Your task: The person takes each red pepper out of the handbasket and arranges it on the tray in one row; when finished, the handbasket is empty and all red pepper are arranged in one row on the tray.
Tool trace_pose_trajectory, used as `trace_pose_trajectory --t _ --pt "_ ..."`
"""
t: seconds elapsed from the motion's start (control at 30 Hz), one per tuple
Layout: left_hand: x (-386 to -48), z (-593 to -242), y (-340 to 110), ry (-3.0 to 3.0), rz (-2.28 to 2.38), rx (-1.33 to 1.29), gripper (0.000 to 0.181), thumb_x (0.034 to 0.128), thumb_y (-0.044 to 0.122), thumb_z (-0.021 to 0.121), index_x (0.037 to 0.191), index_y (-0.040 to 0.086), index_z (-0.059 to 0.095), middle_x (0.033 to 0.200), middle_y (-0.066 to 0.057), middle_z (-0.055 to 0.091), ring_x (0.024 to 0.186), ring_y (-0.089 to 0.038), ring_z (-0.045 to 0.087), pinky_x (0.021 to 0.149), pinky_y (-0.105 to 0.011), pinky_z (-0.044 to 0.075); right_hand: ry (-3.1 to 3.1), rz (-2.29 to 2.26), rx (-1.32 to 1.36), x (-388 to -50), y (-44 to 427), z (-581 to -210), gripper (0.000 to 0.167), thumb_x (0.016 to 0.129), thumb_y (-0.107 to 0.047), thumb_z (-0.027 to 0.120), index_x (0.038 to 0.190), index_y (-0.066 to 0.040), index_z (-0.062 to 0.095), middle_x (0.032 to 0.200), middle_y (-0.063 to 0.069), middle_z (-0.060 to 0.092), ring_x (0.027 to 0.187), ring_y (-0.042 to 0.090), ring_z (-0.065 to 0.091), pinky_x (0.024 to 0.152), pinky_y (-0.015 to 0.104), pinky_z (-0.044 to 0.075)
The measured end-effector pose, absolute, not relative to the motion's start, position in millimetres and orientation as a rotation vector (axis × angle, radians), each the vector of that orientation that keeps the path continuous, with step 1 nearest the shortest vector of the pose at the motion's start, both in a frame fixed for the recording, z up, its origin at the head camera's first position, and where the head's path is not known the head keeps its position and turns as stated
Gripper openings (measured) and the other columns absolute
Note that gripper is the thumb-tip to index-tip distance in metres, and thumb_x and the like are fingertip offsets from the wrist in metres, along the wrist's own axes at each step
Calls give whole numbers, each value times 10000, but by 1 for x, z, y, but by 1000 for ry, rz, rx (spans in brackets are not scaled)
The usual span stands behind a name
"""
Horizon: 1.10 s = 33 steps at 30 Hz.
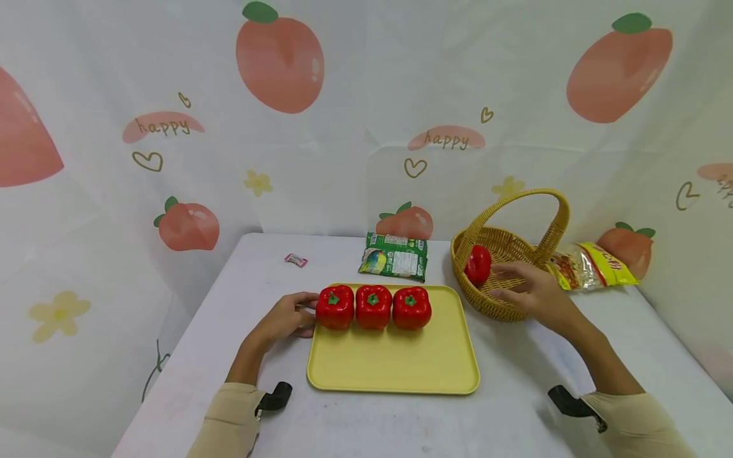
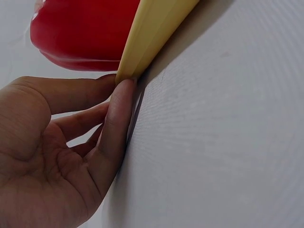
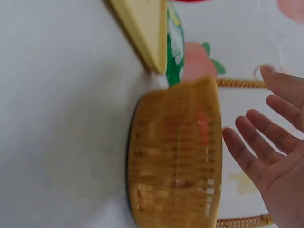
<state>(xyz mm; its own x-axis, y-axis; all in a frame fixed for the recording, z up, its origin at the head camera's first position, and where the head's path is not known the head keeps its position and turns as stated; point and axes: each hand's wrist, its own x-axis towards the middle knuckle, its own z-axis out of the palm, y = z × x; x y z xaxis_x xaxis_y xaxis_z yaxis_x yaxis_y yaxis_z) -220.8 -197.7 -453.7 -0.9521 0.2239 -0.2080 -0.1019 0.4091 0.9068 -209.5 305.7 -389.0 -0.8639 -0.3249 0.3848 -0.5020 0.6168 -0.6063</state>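
Three red bell peppers, a left one, a middle one and a right one, stand in a row along the far side of a yellow tray. My left hand pinches the tray's left edge between thumb and finger, close up in the left wrist view. My right hand hovers over a wicker basket, its fingers spread and holding nothing. Inside the basket, at its left wall, lies another red bell pepper, just left of the right fingertips.
Behind the tray lies a green snack packet, with a small pink wrapped sweet to its left. A yellow and clear food bag rests right of the basket. A printed curtain hangs behind the white table.
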Motion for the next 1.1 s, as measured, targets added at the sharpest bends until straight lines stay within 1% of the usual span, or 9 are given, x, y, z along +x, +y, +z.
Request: trace_pose_trajectory --t 0.17,0.27,0.33,0.4,0.53,0.77,0.83,0.97,1.1 --pt "-220 -454 -198 2378 1560 94 541 927 40 636 1461 -16 575 1354 -197 643 959 -210 707 794 -358 669 -2708 1074 605 -221 320 -382 434 941 -141 807 1345 -43 682 1304 164 705 1087 -110 607 866 124 552" --pt "-220 -454 -198 2382 1558 77 551 923 39 637 1468 -9 572 1351 -194 643 951 -210 704 789 -348 668 -2770 1030 544 -229 326 -375 447 961 -202 793 1360 -43 669 1312 168 703 1114 60 665 866 111 527" --pt "-220 -454 -197 2384 1556 63 557 919 38 638 1471 -4 572 1349 -192 642 947 -211 704 786 -340 667 -2805 1019 522 -236 329 -371 463 977 -233 776 1377 -32 655 1313 192 699 1147 237 684 848 119 526" --pt "-219 -454 -197 2383 1556 54 562 917 35 639 1474 1 572 1348 -189 641 949 -214 704 786 -337 667 -2832 997 511 -242 331 -366 475 990 -268 758 1388 -33 648 1299 195 706 1160 360 674 850 179 547" --pt "-219 -453 -196 2383 1556 52 557 920 37 639 1473 2 574 1349 -186 644 957 -216 704 798 -345 666 -2868 1010 508 -254 335 -359 495 1012 -288 722 1417 -21 622 1307 231 701 1176 387 676 891 312 577" --pt "-220 -453 -197 2384 1560 78 530 936 51 642 1459 -5 582 1349 -186 652 966 -211 710 805 -354 667 -2916 1118 460 -272 335 -355 562 1016 -290 709 1473 1 561 1377 266 655 1252 428 644 896 218 542" --pt "-220 -453 -197 2383 1561 81 523 939 53 643 1455 -7 585 1349 -187 653 970 -211 713 805 -356 667 -2929 1162 452 -277 333 -356 588 1014 -291 709 1491 7 538 1409 275 629 1276 443 626 938 290 566" --pt "-220 -454 -197 2380 1564 74 526 938 54 642 1457 -8 582 1352 -186 652 979 -214 715 810 -359 667 -2953 1250 447 -286 328 -359 629 1014 -290 703 1523 16 495 1463 291 582 1318 467 594 1035 511 572" --pt "-220 -453 -196 2373 1569 59 526 937 52 646 1456 -5 584 1347 -184 653 981 -218 717 811 -361 667 -2974 1321 466 -294 324 -360 647 1014 -284 705 1540 15 476 1493 288 556 1341 464 575 1065 560 545"
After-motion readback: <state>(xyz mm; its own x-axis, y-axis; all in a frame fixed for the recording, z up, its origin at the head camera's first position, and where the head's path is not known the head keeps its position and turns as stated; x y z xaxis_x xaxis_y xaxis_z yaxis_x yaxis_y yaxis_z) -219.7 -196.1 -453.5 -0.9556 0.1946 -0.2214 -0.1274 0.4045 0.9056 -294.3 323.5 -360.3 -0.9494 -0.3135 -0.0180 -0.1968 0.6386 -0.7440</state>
